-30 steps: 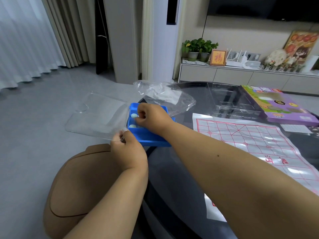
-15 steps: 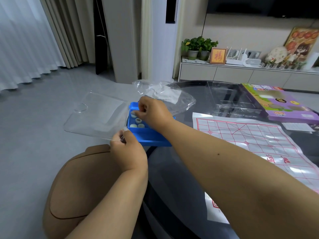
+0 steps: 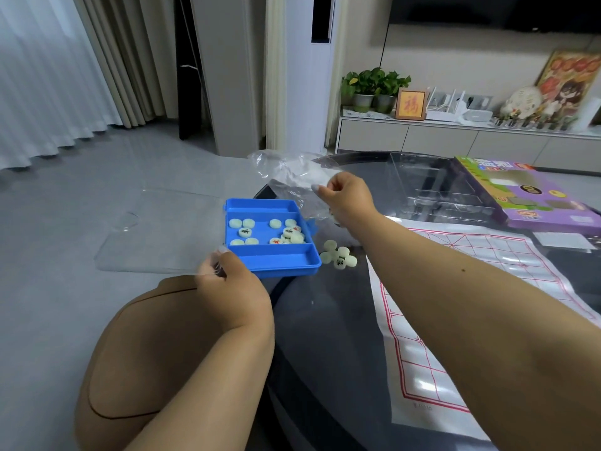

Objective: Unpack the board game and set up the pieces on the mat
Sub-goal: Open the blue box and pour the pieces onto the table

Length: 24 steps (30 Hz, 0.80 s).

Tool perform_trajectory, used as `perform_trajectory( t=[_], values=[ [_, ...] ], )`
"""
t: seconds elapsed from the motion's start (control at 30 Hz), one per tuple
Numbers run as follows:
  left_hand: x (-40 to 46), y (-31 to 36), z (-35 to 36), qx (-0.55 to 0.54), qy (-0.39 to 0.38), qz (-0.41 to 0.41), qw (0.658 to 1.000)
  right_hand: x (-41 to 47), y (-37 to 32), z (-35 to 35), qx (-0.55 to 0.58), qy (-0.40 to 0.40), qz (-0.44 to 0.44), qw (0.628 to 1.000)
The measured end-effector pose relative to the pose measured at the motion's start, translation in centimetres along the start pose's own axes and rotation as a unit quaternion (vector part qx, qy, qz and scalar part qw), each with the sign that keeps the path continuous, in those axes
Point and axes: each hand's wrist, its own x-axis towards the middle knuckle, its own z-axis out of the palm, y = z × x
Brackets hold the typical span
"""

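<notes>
A blue tray (image 3: pixel 279 263) sits at the dark table's left edge, with several pale round chess pieces (image 3: pixel 287 234) loose in its middle compartment. Its clear lid (image 3: pixel 162 229) lies open to the left, and my left hand (image 3: pixel 232 288) pinches the lid's near corner. My right hand (image 3: pixel 348 203) hovers just right of the tray with curled fingers, and a pale piece shows under its palm. More loose pieces (image 3: pixel 338 257) lie on the table below that hand. The white mat (image 3: pixel 471 252) with a red grid is spread to the right.
A crumpled clear plastic bag (image 3: pixel 286 167) lies behind the tray. A clear packaging insert (image 3: pixel 432 187) and the purple game box (image 3: pixel 536 196) sit at the far side of the glass table (image 3: pixel 325 320). A brown stool (image 3: pixel 146 353) stands by the table's left edge.
My right hand lifted out of the blue tray and moved right. A few pieces now lie on the table beside the tray. My left hand kept hold of the lid.
</notes>
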Motion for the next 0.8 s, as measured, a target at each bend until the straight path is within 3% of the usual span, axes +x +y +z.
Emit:
perform_trajectory(
  t=[0.17, 0.4, 0.8],
  values=[
    [-0.1, -0.2, 0.0, -0.002, -0.006, 0.004, 1.0, 0.3, 2.8, 0.1, -0.07, -0.041, 0.047, 0.996],
    [0.0, -0.3, 0.3, -0.003, -0.002, -0.003, 1.0, -0.1, 2.8, 0.8, -0.247, -0.082, -0.037, 0.965],
    [0.3, -0.5, 0.3, -0.005, 0.005, 0.005, 1.0, -0.4, 2.6, 1.0, -0.289, -0.121, -0.055, 0.948]
  ],
)
